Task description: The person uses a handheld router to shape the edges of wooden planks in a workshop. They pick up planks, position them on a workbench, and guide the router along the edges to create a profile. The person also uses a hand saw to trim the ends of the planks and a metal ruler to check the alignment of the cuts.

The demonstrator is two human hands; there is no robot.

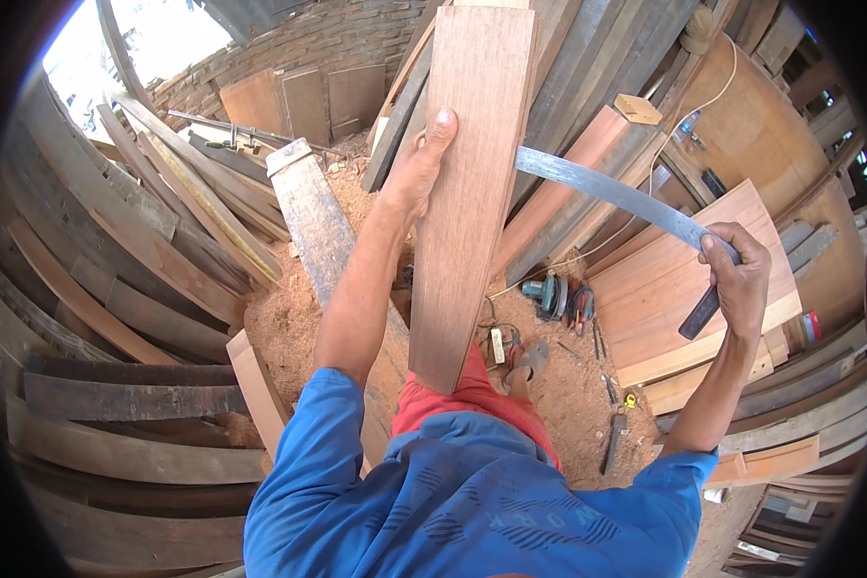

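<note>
My left hand [419,173] grips the left edge of an upright reddish-brown board [467,241], thumb on its face; the board reaches down to my red shorts. My right hand [737,275] is closed on a long steel square [612,193] with a dark handle, held out to the right. The blade's far end meets the board's right edge or passes behind it; I cannot tell which.
Stacked planks [135,347] line both sides, with a weathered plank [303,212] across sawdust ahead. A circular saw [549,299], cords and tools, including a yellow tape measure [629,400], lie by my foot. A broad wooden panel [694,328] leans at right.
</note>
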